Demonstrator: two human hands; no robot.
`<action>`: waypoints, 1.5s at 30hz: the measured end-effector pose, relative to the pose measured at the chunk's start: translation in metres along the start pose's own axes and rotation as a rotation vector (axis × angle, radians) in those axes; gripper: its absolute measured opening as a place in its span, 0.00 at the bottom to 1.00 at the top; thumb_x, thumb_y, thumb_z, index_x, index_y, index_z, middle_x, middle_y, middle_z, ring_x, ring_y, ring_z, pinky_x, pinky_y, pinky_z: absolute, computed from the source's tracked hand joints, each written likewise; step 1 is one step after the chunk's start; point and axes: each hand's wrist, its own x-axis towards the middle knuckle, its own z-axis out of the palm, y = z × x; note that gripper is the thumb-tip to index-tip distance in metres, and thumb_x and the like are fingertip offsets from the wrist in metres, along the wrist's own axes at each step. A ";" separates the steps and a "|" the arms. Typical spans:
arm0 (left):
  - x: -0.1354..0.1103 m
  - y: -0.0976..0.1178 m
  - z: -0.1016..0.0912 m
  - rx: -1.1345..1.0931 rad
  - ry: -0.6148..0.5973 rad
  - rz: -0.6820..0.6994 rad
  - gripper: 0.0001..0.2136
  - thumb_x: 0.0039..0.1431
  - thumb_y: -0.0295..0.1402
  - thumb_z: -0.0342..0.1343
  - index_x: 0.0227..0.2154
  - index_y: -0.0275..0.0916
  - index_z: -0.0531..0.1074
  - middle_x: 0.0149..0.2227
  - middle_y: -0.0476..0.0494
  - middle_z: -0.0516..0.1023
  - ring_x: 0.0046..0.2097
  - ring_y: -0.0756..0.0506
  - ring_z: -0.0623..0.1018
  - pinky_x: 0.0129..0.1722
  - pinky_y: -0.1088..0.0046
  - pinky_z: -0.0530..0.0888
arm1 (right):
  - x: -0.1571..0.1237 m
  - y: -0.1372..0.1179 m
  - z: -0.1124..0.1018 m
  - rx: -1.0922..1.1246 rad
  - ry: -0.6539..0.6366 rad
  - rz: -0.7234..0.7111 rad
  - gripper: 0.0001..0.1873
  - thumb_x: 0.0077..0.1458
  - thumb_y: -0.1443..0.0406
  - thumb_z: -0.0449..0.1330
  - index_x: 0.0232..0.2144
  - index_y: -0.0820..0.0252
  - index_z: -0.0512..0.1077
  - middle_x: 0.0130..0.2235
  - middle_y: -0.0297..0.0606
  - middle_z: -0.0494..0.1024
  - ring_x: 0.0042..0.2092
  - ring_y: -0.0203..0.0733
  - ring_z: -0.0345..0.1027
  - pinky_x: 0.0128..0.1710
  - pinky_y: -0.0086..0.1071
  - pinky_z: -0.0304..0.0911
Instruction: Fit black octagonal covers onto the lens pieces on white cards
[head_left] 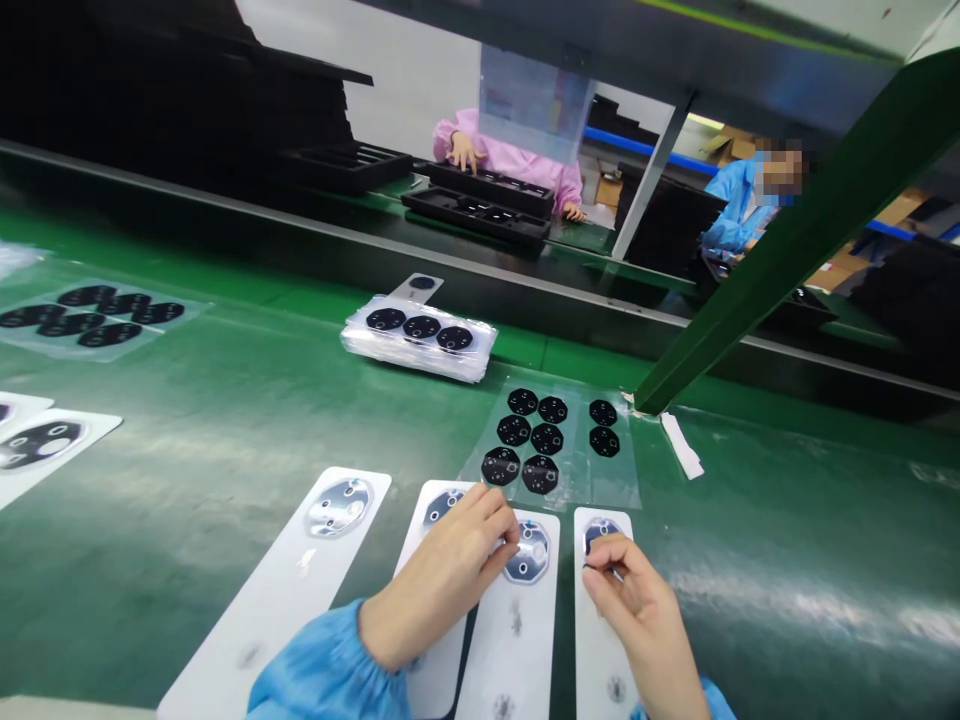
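Observation:
Several long white panels with rounded corners lie side by side, each with a shiny octagonal patch with small rings near its far end. My left hand (pixel 450 565) is over the second panel (pixel 435 670), its fingers curled together beside the patch of the middle panel (pixel 506 640); anything inside them is hidden. Over the rightmost panel (pixel 600 650), my right hand (pixel 641 615) pinches at the octagonal patch, a small dark bit showing at the fingertips. Another panel (pixel 277 600) lies to the left. Just beyond my hands is a clear sheet of black octagonal stickers (pixel 546 438).
A stack of bagged sticker sheets (pixel 420 340) sits at the back, another sticker sheet (pixel 97 315) at left. A green post (pixel 780 240) slants up at right, near a white paper strip (pixel 682 446). Across the bench, people in pink and blue work beside black trays (pixel 476 215).

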 end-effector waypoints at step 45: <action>-0.040 0.002 0.015 0.633 0.249 0.247 0.20 0.54 0.15 0.38 0.45 0.35 0.67 0.31 0.43 0.71 0.32 0.44 0.68 0.35 0.66 0.64 | 0.001 0.001 0.002 -0.048 0.032 0.006 0.12 0.47 0.55 0.64 0.26 0.57 0.71 0.31 0.37 0.68 0.35 0.40 0.62 0.33 0.28 0.60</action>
